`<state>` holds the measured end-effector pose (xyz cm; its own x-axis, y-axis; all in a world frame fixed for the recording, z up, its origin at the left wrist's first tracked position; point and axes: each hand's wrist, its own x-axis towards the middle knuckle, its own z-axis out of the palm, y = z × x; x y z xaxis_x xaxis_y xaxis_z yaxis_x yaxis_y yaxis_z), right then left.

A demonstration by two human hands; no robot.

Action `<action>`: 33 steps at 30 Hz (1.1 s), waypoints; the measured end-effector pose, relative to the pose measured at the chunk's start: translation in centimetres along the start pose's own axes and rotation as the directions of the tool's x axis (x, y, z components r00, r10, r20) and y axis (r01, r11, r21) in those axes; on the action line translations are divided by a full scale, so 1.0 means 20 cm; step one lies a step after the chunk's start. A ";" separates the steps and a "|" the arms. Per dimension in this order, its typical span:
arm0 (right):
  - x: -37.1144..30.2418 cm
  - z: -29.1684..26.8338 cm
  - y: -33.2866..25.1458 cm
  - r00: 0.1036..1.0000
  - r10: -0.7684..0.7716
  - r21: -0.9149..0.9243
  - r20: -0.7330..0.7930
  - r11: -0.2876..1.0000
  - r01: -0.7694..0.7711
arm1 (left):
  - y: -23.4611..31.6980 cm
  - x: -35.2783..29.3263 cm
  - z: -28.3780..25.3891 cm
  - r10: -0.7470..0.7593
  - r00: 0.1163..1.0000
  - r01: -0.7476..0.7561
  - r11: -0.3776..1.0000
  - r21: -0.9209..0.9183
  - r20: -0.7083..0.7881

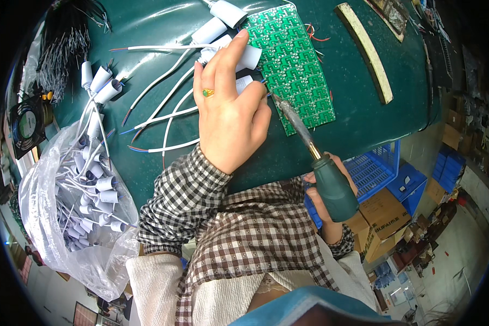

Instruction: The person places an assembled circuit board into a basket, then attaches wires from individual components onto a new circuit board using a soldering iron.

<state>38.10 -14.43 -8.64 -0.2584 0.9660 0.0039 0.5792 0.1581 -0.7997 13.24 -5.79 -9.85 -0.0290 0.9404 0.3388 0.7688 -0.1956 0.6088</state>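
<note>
My right hand [321,209] is wrapped round the dark green handle of a soldering iron [301,126], whose tip points up and left to the edge of a green circuit board panel [304,81]. My left hand [231,103] lies over several white plastic cylinders with wires, its thumb and forefinger curled together beside the iron's tip. A white cylinder [244,83] shows under these fingers, with a thin wire end reaching toward the board. Another white cylinder [250,57] sits by the middle finger. What the fingertips grip is partly hidden.
White cables [171,111] with bared coloured ends fan leftward over the green table mat [163,22]. A clear plastic bag [38,201] of white cylinders hangs at the left edge, near a black fan [28,124]. A curved strip [367,54] lies right; a blue crate [372,168] stands below.
</note>
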 end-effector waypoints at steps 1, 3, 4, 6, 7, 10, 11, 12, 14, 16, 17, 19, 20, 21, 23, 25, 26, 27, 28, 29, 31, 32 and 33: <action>0.00 -0.01 0.00 1.000 0.003 0.001 0.000 1.000 -0.003 | 0.00 0.00 0.00 -0.001 1.000 0.001 1.000 -0.001 0.003; 0.01 -0.01 -0.02 1.000 -0.003 -0.051 0.031 0.999 0.005 | 0.00 0.00 0.00 -0.003 1.000 0.003 1.000 -0.001 0.003; 0.01 -0.01 -0.04 0.999 -0.003 -0.050 0.033 0.999 0.005 | 0.00 -0.01 0.00 -0.004 1.000 0.004 1.000 0.000 0.003; 0.02 0.02 -0.10 0.991 0.115 0.007 -0.062 0.993 -0.115 | 0.00 -0.01 0.00 -0.001 1.000 0.001 1.000 -0.001 0.001; 0.02 0.02 -0.09 0.991 0.116 0.006 -0.064 0.993 -0.116 | 0.00 -0.01 0.01 0.000 1.000 0.000 1.000 -0.003 0.002; 0.01 0.00 -0.04 0.999 0.037 -0.010 -0.010 0.999 -0.037 | 0.00 0.00 0.00 -0.004 1.000 0.004 1.000 0.005 0.001; -0.01 0.00 -0.02 0.999 0.030 -0.019 -0.024 0.999 -0.031 | 0.00 0.00 0.00 -0.005 1.000 0.005 1.000 0.006 0.004; -0.02 0.00 -0.01 0.999 0.023 -0.028 -0.038 0.999 -0.024 | 0.00 0.00 0.00 -0.006 1.000 0.006 1.000 0.007 0.008; -0.01 -0.01 -0.01 0.999 0.028 -0.031 -0.027 0.999 -0.029 | 0.00 0.00 0.00 -0.003 1.000 0.003 1.000 0.008 0.009; -0.01 -0.02 -0.02 0.999 0.034 -0.035 -0.017 0.999 -0.034 | 0.00 0.00 0.00 0.000 1.000 -0.001 1.000 0.008 0.010; 0.00 -0.02 -0.02 0.999 0.039 -0.027 -0.003 0.999 -0.039 | 0.00 0.00 0.00 0.000 1.000 0.000 1.000 0.007 0.008; 0.00 -0.02 -0.02 0.999 0.044 -0.019 0.011 0.999 -0.044 | 0.00 0.00 0.00 -0.001 1.000 0.001 1.000 0.007 0.005; 0.00 -0.02 -0.02 1.000 0.030 -0.030 0.006 0.999 -0.030 | -0.01 0.00 0.00 0.002 1.000 -0.002 1.000 0.006 0.004; 0.00 -0.02 -0.01 1.000 0.016 -0.041 0.002 0.999 -0.016 | -0.01 0.00 0.00 0.005 1.000 -0.005 1.000 0.005 0.002; 0.00 -0.02 -0.01 1.000 0.004 -0.053 0.007 0.999 -0.004 | -0.01 0.00 0.00 0.007 1.000 -0.007 1.000 0.003 0.001; 0.00 -0.02 0.00 1.000 -0.008 -0.065 0.012 0.998 0.009 | -0.01 0.00 0.00 0.008 1.000 -0.008 1.000 0.002 0.001; 0.00 -0.02 0.00 1.000 -0.022 -0.076 0.018 0.997 0.024 | -0.01 0.00 0.01 0.007 1.000 -0.007 1.000 0.001 0.000; 0.00 -0.02 0.00 0.999 -0.037 -0.086 0.024 0.996 0.039 | -0.01 0.00 0.01 0.005 1.000 -0.005 1.000 0.001 -0.002; -0.01 -0.02 0.00 0.999 -0.037 -0.086 0.025 0.996 0.039 | -0.01 0.00 0.00 0.004 1.000 -0.004 1.000 0.002 -0.002; -0.02 0.00 0.01 1.000 -0.009 -0.036 -0.013 0.999 0.008 | -0.01 0.00 0.01 0.007 1.000 -0.007 1.000 0.001 -0.004; -0.03 0.00 0.02 0.998 0.021 0.014 -0.050 1.000 -0.021 | -0.01 -0.01 0.01 0.009 1.000 -0.009 1.000 -0.001 -0.007; -0.02 0.00 0.01 1.000 0.002 0.005 -0.030 1.000 -0.002 | -0.01 -0.01 0.01 0.010 1.000 -0.010 1.000 -0.002 -0.007; -0.01 -0.01 0.01 1.000 -0.018 -0.003 -0.010 1.000 0.018 | -0.02 -0.01 0.01 0.011 1.000 -0.011 1.000 -0.003 -0.007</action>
<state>38.34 -14.56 -8.66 -0.2610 0.9650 0.0241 0.5769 0.1759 -0.7976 13.10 -5.79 -10.18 -0.0247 0.9362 0.3507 0.7672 -0.2071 0.6070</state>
